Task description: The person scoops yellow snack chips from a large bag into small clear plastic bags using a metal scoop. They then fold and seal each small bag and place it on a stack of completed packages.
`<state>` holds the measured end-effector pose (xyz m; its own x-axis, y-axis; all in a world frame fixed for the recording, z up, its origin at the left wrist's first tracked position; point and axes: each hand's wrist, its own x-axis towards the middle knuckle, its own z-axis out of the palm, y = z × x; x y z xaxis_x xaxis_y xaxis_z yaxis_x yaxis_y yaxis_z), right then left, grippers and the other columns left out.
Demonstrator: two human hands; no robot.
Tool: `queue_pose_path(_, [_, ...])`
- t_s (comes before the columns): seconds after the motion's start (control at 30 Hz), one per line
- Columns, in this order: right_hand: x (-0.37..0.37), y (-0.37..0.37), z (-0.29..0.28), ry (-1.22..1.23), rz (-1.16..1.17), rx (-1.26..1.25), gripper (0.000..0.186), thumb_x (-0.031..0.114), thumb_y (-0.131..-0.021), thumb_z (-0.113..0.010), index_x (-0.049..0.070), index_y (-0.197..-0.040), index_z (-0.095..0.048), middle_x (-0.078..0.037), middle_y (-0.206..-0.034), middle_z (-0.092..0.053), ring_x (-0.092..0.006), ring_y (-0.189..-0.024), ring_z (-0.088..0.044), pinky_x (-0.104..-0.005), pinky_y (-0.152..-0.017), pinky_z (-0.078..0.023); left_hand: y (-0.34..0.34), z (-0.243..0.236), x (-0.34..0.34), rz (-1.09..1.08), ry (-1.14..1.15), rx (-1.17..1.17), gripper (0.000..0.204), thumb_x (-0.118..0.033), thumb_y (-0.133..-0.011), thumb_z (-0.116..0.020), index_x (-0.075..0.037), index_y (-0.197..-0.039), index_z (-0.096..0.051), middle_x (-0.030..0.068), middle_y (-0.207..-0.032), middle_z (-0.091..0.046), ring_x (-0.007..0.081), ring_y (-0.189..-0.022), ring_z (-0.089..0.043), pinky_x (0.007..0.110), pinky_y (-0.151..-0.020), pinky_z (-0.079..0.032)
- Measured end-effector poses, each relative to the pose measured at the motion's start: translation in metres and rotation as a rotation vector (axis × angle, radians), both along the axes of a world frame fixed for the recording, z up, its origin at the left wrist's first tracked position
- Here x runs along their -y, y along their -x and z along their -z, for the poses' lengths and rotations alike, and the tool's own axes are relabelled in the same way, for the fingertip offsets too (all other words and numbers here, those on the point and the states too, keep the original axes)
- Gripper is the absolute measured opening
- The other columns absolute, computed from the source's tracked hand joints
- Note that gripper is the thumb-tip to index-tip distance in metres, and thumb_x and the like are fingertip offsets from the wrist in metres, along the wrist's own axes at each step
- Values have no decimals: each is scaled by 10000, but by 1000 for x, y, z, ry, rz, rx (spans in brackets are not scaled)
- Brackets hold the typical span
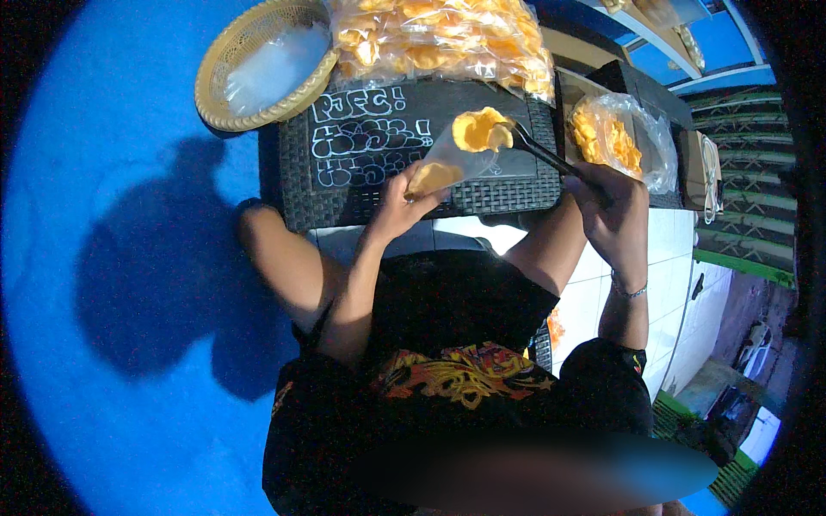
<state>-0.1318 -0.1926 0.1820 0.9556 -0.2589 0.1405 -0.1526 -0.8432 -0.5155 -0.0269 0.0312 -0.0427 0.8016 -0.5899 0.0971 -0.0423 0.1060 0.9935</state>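
My left hand (406, 205) grips a small clear plastic bag (472, 162), tilted, its mouth toward the upper right. One yellow cracker (435, 178) shows low in the bag, beside my fingers. My right hand (613, 202) is closed around black tongs (551, 157). The tongs' tips meet a curled orange-yellow cracker (478, 129) at the bag's mouth; whether it touches the film I cannot tell. To the right of the tongs lies a larger open clear bag (658, 138) of loose crackers (602, 133).
Under my hands stands a black woven table (508, 193) with white lettering on its top. Filled cracker packs (439, 39) are stacked at its far side. A round wicker basket (211, 90) holding clear plastic bags (280, 69) sits at the far left, against the blue surface.
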Motion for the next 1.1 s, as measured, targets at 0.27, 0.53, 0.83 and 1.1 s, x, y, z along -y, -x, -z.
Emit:
queue_pose_path(0.27, [-12, -8, -6, 177, -57, -78, 163, 74, -784, -688, -36, -903, -679, -173, -776, -681, -267, -693, -684, -310, -639, -511, 2, -6, 0, -22, 37, 1, 457, -154, -809, -743, -2, -1194, -548, 81, -1054, -654, 136, -957, -611, 287, -818, -497])
queue_pose_path(0.53, [2, -6, -6, -10, -6, 43, 266, 88, -805, -657, -13, -1051, -653, -202, -934, -679, -269, -840, -676, -339, -753, -513, 4, -11, -3, 33, 207, -69, 468, -157, -804, -756, -27, -1196, -534, 34, -1043, -624, 106, -915, -606, 250, -749, -526])
queue_pose_path(0.83, [77, 20, -4, 4, 479, 276, 319, 219, -873, -672, -38, -1060, -646, -115, -859, -694, -121, -791, -633, -264, -709, -494, -2, -2, -5, 53, 192, -356, 460, -258, -883, -664, -30, -1244, -493, 77, -1073, -587, 123, -889, -608, 256, -583, -576])
queue_pose_path(1.1, [188, 36, 56, 597, 849, -393, 415, 451, -800, -644, 88, -998, -684, -193, -921, -681, -359, -907, -657, -428, -760, -514, -2, -4, 1, -24, 160, -358, 413, -214, -897, -644, -17, -1228, -496, 68, -1040, -597, 117, -870, -611, 263, -609, -580])
